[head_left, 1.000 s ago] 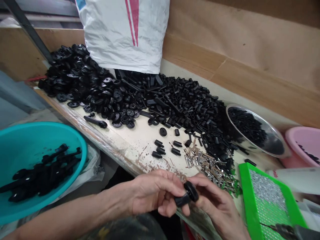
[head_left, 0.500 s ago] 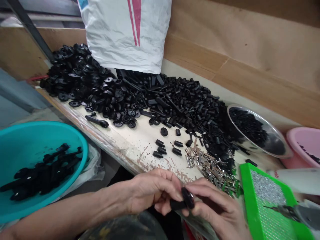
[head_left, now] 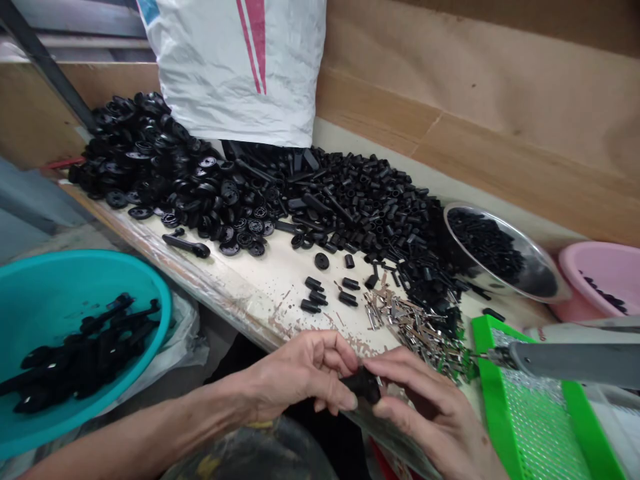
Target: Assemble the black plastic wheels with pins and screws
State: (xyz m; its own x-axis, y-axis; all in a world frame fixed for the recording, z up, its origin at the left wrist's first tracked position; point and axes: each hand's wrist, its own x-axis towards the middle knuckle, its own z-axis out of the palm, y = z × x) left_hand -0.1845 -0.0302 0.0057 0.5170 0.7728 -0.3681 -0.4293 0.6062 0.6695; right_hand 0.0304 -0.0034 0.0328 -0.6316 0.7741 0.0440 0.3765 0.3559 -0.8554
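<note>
My left hand (head_left: 300,377) and my right hand (head_left: 425,413) meet at the near edge of the table, both pinched on one small black plastic wheel part (head_left: 363,385) held between the fingertips. Most of the part is hidden by the fingers. Just beyond the hands lies a heap of small silver metal pins (head_left: 415,327). A few loose black sleeves (head_left: 315,297) lie on the worn white tabletop (head_left: 260,280) ahead of my left hand.
Black wheels (head_left: 150,160) and black tubes (head_left: 370,200) are piled along the back under a white sack (head_left: 235,67). A steel bowl (head_left: 540,267) and pink basin (head_left: 600,273) stand right, a green tray (head_left: 530,413) with a grey tool (head_left: 565,363) over it, a teal basin (head_left: 60,293) left.
The fingers have closed further round the black part, which now shows less. The grey tool has come in from the right over the green tray.
</note>
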